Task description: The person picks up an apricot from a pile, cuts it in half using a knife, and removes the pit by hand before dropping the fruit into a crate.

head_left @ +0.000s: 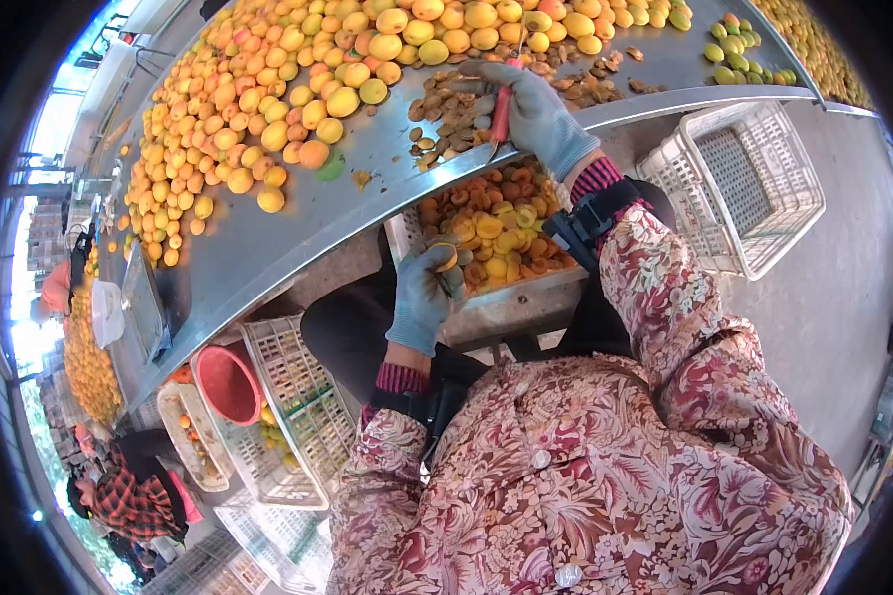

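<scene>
My left hand (425,288), in a grey-blue glove, is closed on an apricot piece (446,258) over the left side of a crate of halved apricots (506,233). My right hand (538,114), gloved too, grips a red-handled tool (502,111) above the edge of the metal table (367,193). Beside its fingertips lies a pile of brown pits (451,119). Many whole apricots (238,119) are heaped farther back on the table.
On the right stands an empty white crate (739,183). A crate (298,407) and a red bucket (230,385) are at the lower left, near a person in a checked shirt (134,496). Greener fruit (732,45) lies at the back right.
</scene>
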Motion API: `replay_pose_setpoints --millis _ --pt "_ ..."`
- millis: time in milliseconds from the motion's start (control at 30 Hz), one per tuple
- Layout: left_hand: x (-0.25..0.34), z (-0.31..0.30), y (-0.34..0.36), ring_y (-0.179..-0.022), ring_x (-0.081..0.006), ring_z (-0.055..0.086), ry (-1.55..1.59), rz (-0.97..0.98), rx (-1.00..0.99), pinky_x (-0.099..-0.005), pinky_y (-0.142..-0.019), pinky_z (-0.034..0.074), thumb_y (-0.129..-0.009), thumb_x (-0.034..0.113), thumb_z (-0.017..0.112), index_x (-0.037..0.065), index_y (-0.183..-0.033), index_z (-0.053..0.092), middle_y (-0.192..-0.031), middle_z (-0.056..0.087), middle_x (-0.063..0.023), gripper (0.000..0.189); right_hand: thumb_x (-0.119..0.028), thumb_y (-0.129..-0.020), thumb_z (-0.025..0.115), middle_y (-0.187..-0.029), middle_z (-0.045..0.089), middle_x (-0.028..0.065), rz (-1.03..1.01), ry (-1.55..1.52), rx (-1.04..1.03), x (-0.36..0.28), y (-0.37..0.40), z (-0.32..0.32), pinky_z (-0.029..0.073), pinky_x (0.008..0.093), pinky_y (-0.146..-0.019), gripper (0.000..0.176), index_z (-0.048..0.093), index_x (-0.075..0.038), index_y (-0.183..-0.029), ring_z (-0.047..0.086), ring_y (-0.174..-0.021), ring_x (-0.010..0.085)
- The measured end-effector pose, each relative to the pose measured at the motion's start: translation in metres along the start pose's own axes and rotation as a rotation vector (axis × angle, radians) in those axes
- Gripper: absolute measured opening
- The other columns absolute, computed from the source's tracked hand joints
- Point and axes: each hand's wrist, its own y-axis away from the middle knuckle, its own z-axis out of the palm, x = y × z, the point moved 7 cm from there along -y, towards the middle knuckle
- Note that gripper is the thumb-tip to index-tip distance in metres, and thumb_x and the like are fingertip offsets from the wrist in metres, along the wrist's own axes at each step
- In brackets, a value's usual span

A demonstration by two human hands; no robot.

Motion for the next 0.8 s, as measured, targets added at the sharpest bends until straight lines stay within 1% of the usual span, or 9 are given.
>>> replay_pose_setpoints --millis 33,133,367,467,533,567,633,667,800 --pt "-0.006 0.000 -0.003 -0.057 -0.0170 0.058 0.120 -0.059 -0.025 -0.0264 -0.049 0.049 -0.086 0.021 0.055 -0.002 -0.102 0.054 -0.083 0.062 -0.0160 0.029 -0.021 -0.091 0.048 -0.100 0.062 0.0085 0.008 0.016 0.066 0.001 0.000 -0.005 0.047 0.0305 -0.056 0.031 0.054 -0.003 -0.116 0.053 -0.062 0.0136" --pt "0.004 0.018 0.004 -0.067 -0.0225 0.061 0.339 0.109 -0.112 -0.0347 -0.059 0.053 -0.089 0.023 0.049 -0.002 -0.106 0.054 -0.090 0.061 -0.0191 0.031 -0.020 -0.091 0.048 -0.100 0.062 0.0092 -0.032 0.006 -0.043 0.002 -0.003 -0.006 0.047 0.0308 -0.057 0.031 0.055 -0.002 -0.115 0.054 -0.063 0.0150" --pt "-0.004 -0.001 -0.016 -0.084 -0.0274 0.062 0.257 0.027 -0.317 -0.0415 -0.069 0.052 -0.091 0.025 0.044 -0.002 -0.116 0.051 -0.102 0.060 -0.0209 0.037 -0.020 -0.089 0.052 -0.089 0.064 0.0102 -0.010 -0.036 -0.046 0.003 -0.005 -0.009 0.050 0.0324 -0.057 0.025 0.057 -0.004 -0.108 0.058 -0.062 0.0196" --pt "-0.013 -0.054 -0.033 -0.090 -0.0277 0.060 0.148 0.066 0.085 -0.0411 -0.073 0.050 -0.089 0.024 0.047 -0.001 -0.112 0.053 -0.099 0.061 -0.0192 0.035 -0.019 -0.089 0.051 -0.093 0.064 0.0114 -0.096 0.033 -0.124 -0.002 -0.006 -0.007 0.050 0.0320 -0.058 0.026 0.056 -0.004 -0.109 0.058 -0.063 0.0191" --pt "-0.021 -0.043 -0.034 -0.092 -0.0256 0.059 0.412 -0.137 -0.505 -0.0388 -0.076 0.048 -0.086 0.017 0.052 0.001 -0.106 0.056 -0.095 0.062 -0.0148 0.026 -0.019 -0.090 0.050 -0.093 0.064 0.0107 0.043 -0.133 -0.181 0.006 -0.009 -0.004 0.051 0.0303 -0.059 0.026 0.056 -0.004 -0.110 0.060 -0.067 0.0177" --pt "-0.022 -0.045 -0.033 -0.092 -0.0256 0.059 0.405 -0.130 -0.505 -0.0388 -0.076 0.048 -0.086 0.017 0.052 0.001 -0.106 0.056 -0.095 0.062 -0.0148 0.026 -0.019 -0.090 0.050 -0.093 0.064 0.0107 0.040 -0.136 -0.190 0.006 -0.009 -0.005 0.051 0.0303 -0.059 0.026 0.056 -0.004 -0.110 0.060 -0.067 0.0177" --pt "0.026 -0.012 0.005 -0.087 -0.0203 0.058 -0.954 0.644 -0.133 -0.0342 -0.073 0.047 -0.081 0.010 0.056 0.001 -0.098 0.059 -0.091 0.062 -0.0103 0.019 -0.016 -0.088 0.051 -0.091 0.064 0.0100 -0.429 0.497 -0.222 -0.012 0.004 0.000 0.051 0.0284 -0.058 0.024 0.057 -0.003 -0.107 0.060 -0.067 0.0168" --pt "0.024 -0.008 0.011 -0.084 -0.0158 0.057 -0.676 0.156 0.073 -0.0295 -0.072 0.046 -0.079 0.009 0.058 -0.001 -0.094 0.061 -0.089 0.061 -0.0080 0.018 -0.022 -0.089 0.052 -0.099 0.061 0.0060 -0.107 0.197 -0.074 -0.005 0.005 -0.004 0.049 0.0227 -0.060 0.034 0.055 -0.003 -0.117 0.059 -0.069 0.0114" --pt "0.084 0.029 0.050 -0.067 -0.0125 0.061 -1.112 0.085 -0.044 -0.0259 -0.056 0.047 -0.081 0.015 0.060 0.000 -0.099 0.061 -0.086 0.063 -0.0083 0.023 -0.019 -0.088 0.054 -0.088 0.063 0.0052 -0.102 0.215 0.141 -0.017 0.015 0.000 0.048 0.0263 -0.056 0.031 0.056 -0.002 -0.114 0.057 -0.066 0.0106"
